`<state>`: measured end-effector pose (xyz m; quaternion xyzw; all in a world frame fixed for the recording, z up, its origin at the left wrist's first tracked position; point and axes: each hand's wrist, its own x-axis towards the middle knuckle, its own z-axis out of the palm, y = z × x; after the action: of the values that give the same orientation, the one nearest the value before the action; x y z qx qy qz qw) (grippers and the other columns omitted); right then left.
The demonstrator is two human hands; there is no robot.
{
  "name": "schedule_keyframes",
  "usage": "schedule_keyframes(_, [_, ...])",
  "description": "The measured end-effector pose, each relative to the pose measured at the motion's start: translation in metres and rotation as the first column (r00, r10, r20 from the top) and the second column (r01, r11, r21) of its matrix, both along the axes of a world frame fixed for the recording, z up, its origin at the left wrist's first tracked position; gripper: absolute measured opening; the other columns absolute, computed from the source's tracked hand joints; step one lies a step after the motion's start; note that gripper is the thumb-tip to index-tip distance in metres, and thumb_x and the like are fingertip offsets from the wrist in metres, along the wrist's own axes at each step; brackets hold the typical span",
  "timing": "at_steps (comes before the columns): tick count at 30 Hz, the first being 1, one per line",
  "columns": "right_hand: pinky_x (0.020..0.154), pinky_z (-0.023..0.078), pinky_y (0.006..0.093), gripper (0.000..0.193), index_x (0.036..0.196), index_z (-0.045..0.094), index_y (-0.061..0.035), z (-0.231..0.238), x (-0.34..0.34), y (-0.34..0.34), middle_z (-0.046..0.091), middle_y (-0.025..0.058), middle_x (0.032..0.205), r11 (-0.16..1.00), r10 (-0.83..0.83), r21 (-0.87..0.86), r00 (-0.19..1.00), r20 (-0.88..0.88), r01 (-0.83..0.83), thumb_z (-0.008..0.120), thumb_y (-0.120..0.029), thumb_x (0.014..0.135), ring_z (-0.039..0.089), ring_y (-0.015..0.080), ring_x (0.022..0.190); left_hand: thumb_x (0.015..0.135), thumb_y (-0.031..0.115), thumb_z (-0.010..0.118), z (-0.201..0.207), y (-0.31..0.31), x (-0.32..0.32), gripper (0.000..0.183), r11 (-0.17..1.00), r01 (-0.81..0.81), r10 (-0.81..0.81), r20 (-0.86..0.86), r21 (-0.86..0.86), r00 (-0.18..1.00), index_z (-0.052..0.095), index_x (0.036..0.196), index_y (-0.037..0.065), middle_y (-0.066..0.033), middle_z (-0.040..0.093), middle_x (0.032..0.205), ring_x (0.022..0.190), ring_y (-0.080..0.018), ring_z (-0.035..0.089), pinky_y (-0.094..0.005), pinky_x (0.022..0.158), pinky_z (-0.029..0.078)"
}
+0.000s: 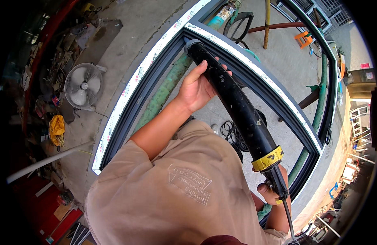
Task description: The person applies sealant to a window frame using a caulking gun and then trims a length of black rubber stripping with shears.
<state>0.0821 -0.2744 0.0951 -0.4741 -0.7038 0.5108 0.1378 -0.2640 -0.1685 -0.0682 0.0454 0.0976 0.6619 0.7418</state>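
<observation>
Concrete yard, grey window frame (253,69) | both hands, left (198,87) and right (268,192), grasping black caulking gun (237,106)

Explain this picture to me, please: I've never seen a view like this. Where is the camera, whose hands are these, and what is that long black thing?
The camera sits on a person's head and looks down, so you see their own body: a tan shirt and two bare arms. The wide lens bends straight edges near the rim.

The long black thing is a caulking gun, a tube-shaped tool with a yellow band near its handle. The left hand grips the barrel near the front end. The right hand holds the handle at the back, partly hidden behind the tool.

The tool's front end sits at a corner of a large dark grey window frame with white protective tape, resting on green-wrapped supports. Below is a concrete floor. A white fan stands on the left, beside clutter along the wall.
</observation>
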Motion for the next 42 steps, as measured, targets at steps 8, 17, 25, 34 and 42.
schedule_keyframes(8, [0.095, 0.058, 0.0382, 0.08, 0.127, 0.062, 0.0015, 0.069, -0.069, -0.031, 0.073, 0.0126, 0.106, 0.923, -0.342, -0.303, 0.866, -0.366, 0.236, 0.091, -0.061, 0.085, 0.072, 0.0259, 0.1, 0.109, 0.062, 0.056, 0.035, 0.018, 0.005, 0.062, 0.999, -0.046, 0.047, -0.051, 0.009, 0.998, 0.064, 0.139, 0.009, -0.0095, 0.076, 0.129, 0.126, -0.0252, 0.072, -0.0446, 0.11, 0.058])
schedule_keyframes(17, [0.069, 0.061, 0.0379, 0.098, 0.106, 0.052, -0.0032, 0.113, -0.129, -0.037, 0.061, 0.0083, 0.077, 0.837, -0.54, -0.211, 0.826, -0.163, 0.505, 0.081, -0.089, 0.071, 0.066, 0.0208, 0.064, 0.108, 0.07, 0.053, 0.052, 0.019, -0.007, 0.056, 0.996, -0.088, 0.087, -0.105, 0.0, 0.991, 0.067, 0.123, 0.018, 0.0009, 0.078, 0.113, 0.104, -0.0116, 0.075, -0.0314, 0.089, 0.062])
schedule_keyframes(25, [0.08, 0.059, 0.037, 0.077, 0.112, 0.06, -0.001, 0.126, -0.11, -0.017, 0.068, 0.0113, 0.091, 0.955, -0.24, -0.237, 0.938, -0.251, 0.181, 0.082, -0.068, 0.083, 0.07, 0.0219, 0.082, 0.108, 0.067, 0.056, 0.054, 0.016, -0.013, 0.051, 0.997, -0.083, 0.083, -0.013, 0.002, 0.997, 0.068, 0.121, 0.019, 0.0018, 0.078, 0.11, 0.104, -0.0123, 0.075, -0.0322, 0.089, 0.063])
schedule_keyframes(34, [0.087, 0.055, 0.0364, 0.051, 0.116, 0.067, 0.0006, 0.083, -0.083, -0.024, 0.071, 0.0128, 0.105, 0.869, -0.132, -0.479, 0.877, -0.463, -0.122, 0.082, -0.044, 0.098, 0.069, 0.0226, 0.095, 0.108, 0.066, 0.057, 0.062, 0.02, -0.006, 0.051, 0.999, -0.044, 0.044, 0.027, -0.009, 0.999, 0.069, 0.116, 0.017, -0.0001, 0.078, 0.108, 0.103, -0.0135, 0.076, -0.0328, 0.089, 0.065])
schedule_keyframes(42, [0.132, 0.034, 0.0534, 0.072, 0.15, 0.054, 0.0048, 0.073, -0.053, 0.065, 0.058, 0.0292, 0.154, 0.141, 0.244, -0.713, 0.722, -0.648, -0.687, 0.089, -0.021, 0.093, 0.053, 0.0326, 0.151, 0.108, 0.065, 0.057, 0.065, 0.015, -0.016, 0.05, 0.997, -0.078, 0.08, 0.059, -0.027, 0.995, 0.071, 0.109, 0.017, -0.0007, 0.078, 0.107, 0.103, -0.0131, 0.076, -0.0332, 0.091, 0.066])
